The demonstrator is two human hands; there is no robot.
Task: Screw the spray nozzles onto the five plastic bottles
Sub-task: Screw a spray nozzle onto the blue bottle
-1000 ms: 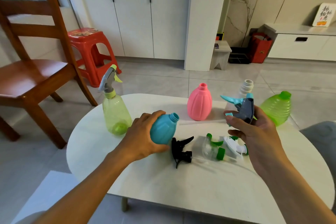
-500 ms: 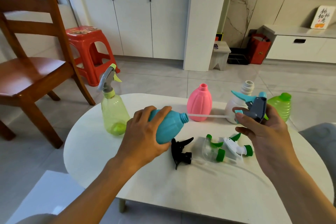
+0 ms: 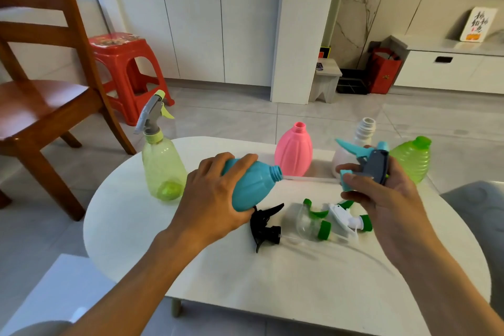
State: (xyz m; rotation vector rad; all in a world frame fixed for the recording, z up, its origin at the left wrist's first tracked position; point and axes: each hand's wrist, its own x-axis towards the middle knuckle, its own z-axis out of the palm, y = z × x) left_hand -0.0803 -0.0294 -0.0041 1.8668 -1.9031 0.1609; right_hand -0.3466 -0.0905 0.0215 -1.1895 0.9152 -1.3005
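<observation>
Loose spray nozzles (image 3: 308, 222) lie near the white table's (image 3: 245, 275) front. Above them, the left hand (image 3: 215, 199) grips a tilted blue bottle (image 3: 252, 185); the right hand (image 3: 381, 194) pinches a blue-grey nozzle (image 3: 375, 162), its tube (image 3: 311, 179) entering the neck. Behind stand pink (image 3: 293, 154), white (image 3: 354, 148), green (image 3: 409, 158) and nozzled yellow bottles (image 3: 162, 166).

Blue bottle (image 3: 252, 185) now tipped on its side, nozzle's tube (image 3: 311, 178) newly at its mouth.

Blue bottle (image 3: 252, 185) mid-frame, tipped sideways, open neck toward the grey-blue nozzle (image 3: 373, 162) — its dip tube (image 3: 311, 179) reaching the mouth.
</observation>
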